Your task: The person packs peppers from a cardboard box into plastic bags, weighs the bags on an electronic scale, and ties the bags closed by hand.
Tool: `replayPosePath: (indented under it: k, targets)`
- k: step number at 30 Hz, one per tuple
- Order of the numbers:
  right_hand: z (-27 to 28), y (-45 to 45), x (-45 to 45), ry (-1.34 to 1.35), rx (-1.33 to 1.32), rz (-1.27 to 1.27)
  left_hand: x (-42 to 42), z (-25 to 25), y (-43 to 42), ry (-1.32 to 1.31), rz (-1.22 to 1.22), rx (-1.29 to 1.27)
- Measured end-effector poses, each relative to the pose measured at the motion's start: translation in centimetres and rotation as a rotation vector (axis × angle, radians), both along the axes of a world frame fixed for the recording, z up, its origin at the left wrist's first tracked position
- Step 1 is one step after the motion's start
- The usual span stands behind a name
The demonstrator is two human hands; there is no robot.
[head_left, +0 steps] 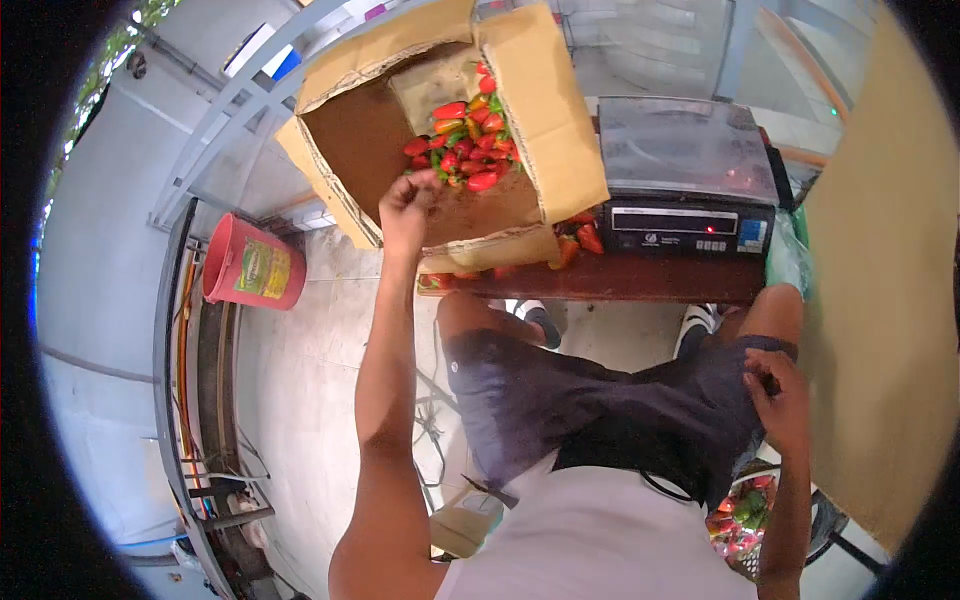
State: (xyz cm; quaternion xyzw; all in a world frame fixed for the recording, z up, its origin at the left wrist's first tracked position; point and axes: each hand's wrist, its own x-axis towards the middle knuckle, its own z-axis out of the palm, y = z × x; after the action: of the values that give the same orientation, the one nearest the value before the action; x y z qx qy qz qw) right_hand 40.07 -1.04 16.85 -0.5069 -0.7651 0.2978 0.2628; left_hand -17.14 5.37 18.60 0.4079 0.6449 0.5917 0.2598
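My left hand (408, 203) reaches over the near left part of an open cardboard box (365, 140), its fingers bent and loosely apart. Nothing shows in it. Just beyond the fingertips lies a pile of small red peppers (480, 150), some orange or green, against the right side of the box. My right hand (778, 398) hangs beside my right thigh, fingers loosely curled and holding nothing visible. Below it, partly hidden by the forearm, is a basket of peppers (748, 510) with red and green ones.
A digital scale (685, 180) stands right of the box on a low reddish-brown bench (640, 280). Several peppers (575, 242) lie between box and scale. A pink bucket (262, 272) is on the floor at left. A tall tan panel (885, 300) rises at right.
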Motion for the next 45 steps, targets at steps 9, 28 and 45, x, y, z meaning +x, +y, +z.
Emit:
replayPosePath:
  k: [9,28,45]
  targets:
    - [-4.4,2.5,-1.2,-0.025,0.275,-0.129,9.7,2.2,1.2,0.052,-0.353,0.114]
    - [-17.5,18.0,9.4,-0.563,0.218,-0.220,26.5,-12.1,-1.8,-0.016,-0.797,-0.480]
    - [-10.2,16.4,6.9,0.200,-0.003,-0.553,26.5,-11.6,-3.1,0.005,-0.758,-0.560]
